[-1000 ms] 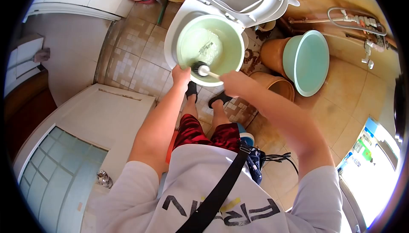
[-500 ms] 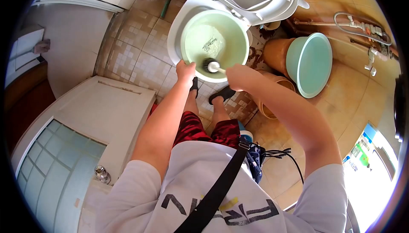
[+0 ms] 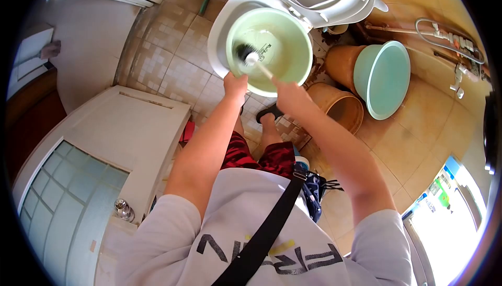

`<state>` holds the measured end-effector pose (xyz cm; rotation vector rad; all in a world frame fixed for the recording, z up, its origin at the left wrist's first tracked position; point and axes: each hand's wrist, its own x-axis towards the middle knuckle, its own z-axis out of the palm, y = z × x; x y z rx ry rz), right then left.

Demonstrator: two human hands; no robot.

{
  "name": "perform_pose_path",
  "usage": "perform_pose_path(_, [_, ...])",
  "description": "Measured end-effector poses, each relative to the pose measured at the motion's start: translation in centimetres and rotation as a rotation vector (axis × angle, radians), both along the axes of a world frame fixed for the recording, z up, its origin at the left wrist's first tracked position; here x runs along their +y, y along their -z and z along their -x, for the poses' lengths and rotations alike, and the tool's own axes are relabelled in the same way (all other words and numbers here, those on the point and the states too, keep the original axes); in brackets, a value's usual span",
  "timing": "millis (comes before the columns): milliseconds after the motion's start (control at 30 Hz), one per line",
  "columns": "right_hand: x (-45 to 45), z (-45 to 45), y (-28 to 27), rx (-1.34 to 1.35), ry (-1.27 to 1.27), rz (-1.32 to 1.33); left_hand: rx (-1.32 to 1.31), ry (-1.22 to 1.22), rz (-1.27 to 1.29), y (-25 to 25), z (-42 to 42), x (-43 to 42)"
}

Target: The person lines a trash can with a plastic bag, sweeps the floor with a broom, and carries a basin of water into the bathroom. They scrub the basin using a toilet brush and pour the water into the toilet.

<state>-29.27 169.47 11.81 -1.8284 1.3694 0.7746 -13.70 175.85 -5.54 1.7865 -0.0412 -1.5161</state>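
A pale green basin [image 3: 287,58] rests on the toilet bowl [image 3: 219,50], its inside facing me and a printed mark on its bottom. My left hand [image 3: 235,86] is closed on the basin's near-left rim. In my right hand [image 3: 289,95] is the light handle of a round scrub brush [image 3: 252,58], with fingers wrapped round it. The brush's white head and dark bristles are inside the basin, toward the left wall. Motion blurs the bristles, so I cannot tell exactly where they touch.
The raised toilet seat [image 3: 361,3] is behind the basin. On the right, a turquoise basin [image 3: 388,79] leans on a brown bucket [image 3: 340,63], near another brown bucket [image 3: 348,110]. Pipes and a tap [image 3: 457,84] line the right wall. A door [image 3: 141,124] stands at left.
The brush has moved left and slightly up inside the basin, with my right hand following. The basin appears slightly further right in view; my left hand stays on its rim.
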Motion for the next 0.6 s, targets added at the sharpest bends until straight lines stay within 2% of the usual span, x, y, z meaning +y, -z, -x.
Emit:
perform_pose_path(67, [-2.1, 1.3, 2.7, 0.049, 0.026, 0.021, -0.024, 0.005, 0.008, -0.3, -0.5, -0.2])
perform_pose_path(167, [0.7, 3.2, 1.5, 0.098, -0.058, 0.026, -0.068, 0.059, -0.002, -0.4, -1.0, -0.5])
perform_pose_path(200, [2.7, 3.2, 2.3, -0.086, -0.058, 0.078, -0.056, 0.027, 0.01, -0.2, -1.0, -0.3])
perform_pose_path(267, [1.3, 0.9, 1.1, -0.055, 0.057, -0.006, -0.022, -0.011, 0.035, -0.3, -0.4, 0.3])
perform_pose_path(333, [-1.1, 0.9, 2.2, -0.005, 0.173, -0.033, -0.022, -0.001, 0.013, -0.4, -0.4, 0.0])
perform_pose_path(433, [2.8, 1.6, 1.6, 0.044, 0.011, 0.084, -0.038, 0.044, 0.017, 0.3, -1.1, -0.8])
perform_pose_path(467, [3.6, 1.3, 1.1, -0.143, 0.02, 0.065, -0.047, 0.069, 0.009, 0.3, -1.1, 0.0])
perform_pose_path(567, [0.0, 0.5, 1.7, -0.021, 0.233, -0.042, -0.015, 0.013, -0.023, -1.3, -0.8, -0.5])
perform_pose_path(600, [-1.0, 1.3, 2.2, 0.0, 0.208, -0.036, -0.012, 0.008, -0.01, -1.6, -0.8, -0.7])
